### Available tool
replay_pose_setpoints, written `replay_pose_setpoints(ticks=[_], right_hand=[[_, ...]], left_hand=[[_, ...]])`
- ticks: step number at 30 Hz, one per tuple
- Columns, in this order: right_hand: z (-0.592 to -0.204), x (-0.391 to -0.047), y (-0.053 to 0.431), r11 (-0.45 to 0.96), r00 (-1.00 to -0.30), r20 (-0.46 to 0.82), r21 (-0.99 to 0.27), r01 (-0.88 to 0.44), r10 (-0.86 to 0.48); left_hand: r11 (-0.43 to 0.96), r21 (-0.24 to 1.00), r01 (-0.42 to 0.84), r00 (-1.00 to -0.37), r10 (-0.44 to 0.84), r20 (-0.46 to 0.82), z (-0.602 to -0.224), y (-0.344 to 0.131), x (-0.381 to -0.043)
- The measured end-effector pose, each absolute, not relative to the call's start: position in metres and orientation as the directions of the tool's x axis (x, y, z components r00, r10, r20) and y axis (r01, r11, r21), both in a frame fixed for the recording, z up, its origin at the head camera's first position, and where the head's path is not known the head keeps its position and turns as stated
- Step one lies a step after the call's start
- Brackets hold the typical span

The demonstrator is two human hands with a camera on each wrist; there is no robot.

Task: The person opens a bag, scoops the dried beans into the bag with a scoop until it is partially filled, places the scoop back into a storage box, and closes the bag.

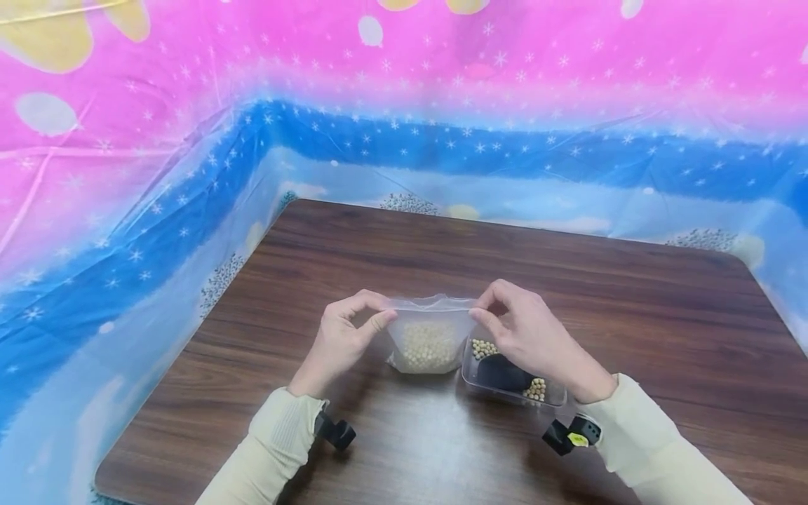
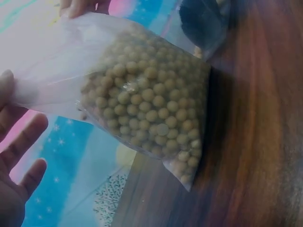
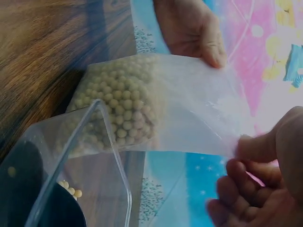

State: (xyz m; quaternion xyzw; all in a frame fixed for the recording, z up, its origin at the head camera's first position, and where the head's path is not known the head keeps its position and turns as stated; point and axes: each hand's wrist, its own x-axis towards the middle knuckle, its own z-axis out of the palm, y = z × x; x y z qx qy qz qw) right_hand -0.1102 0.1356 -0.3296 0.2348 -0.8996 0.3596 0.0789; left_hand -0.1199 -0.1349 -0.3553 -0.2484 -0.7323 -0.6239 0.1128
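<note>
A clear plastic bag [image 1: 431,344] stands on the table, its lower half filled with small round beige beads that look like dried soybeans. My left hand [image 1: 344,333] pinches the bag's top left corner between thumb and forefinger. At the top right corner, my right hand [image 1: 536,330] pinches the bag the same way. The bag's upper part is stretched flat between both hands. In the right wrist view the beans [image 3: 124,109] bulge at the bottom. Partly under my right hand sits a clear plastic box [image 1: 470,375] with a dark, rounded object [image 1: 501,372] and loose beans [image 1: 535,390].
The dark wood-grain table [image 1: 284,259] has rounded corners. A pink and blue patterned cloth [image 1: 379,140] hangs behind it and along its left side. Black wrist cameras are strapped to both sleeves, the left one [image 1: 336,429] low over the table.
</note>
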Motion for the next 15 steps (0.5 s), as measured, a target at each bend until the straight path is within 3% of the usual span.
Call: replay_pose_setpoints(ticks=[6,15], right_hand=[[-0.332,-0.116,0.130,0.559,-0.879,0.265,-0.690,-0.460,-0.396],[-0.337,-0.115,0.120,0.512,-0.884,0.371,-0.720,-0.467,-0.285]], left_hand=[[0.095,0.869,0.485,-0.859,0.234,0.455,-0.357,-0.137,-0.122],[0.049,0.840,0.541,-0.826,0.220,0.519,-0.353,-0.134,-0.123]])
